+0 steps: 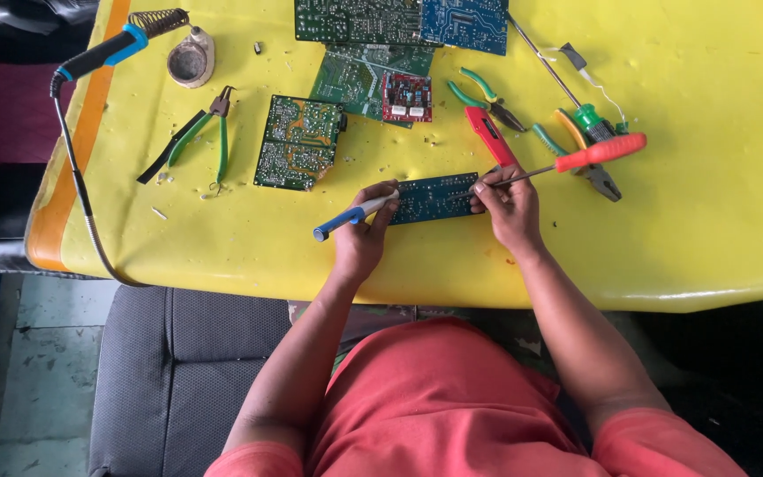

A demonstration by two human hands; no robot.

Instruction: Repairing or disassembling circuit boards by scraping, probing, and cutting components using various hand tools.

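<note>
My left hand (362,231) grips a blue-handled soldering iron (346,218), its tip laid against the left end of a small dark blue circuit board (434,196) on the yellow table (249,238). My right hand (507,201) rests on the board's right end and pinches the metal shaft of a red-handled screwdriver (576,157), whose handle points up and to the right. The board lies flat between both hands.
Green circuit boards (299,141) and a red one (406,96) lie behind. A second soldering iron (108,49) sits in its coil stand at the far left, beside a round tin (191,60). Green-handled pliers (200,137), a red knife (490,135) and more pliers (576,132) lie around.
</note>
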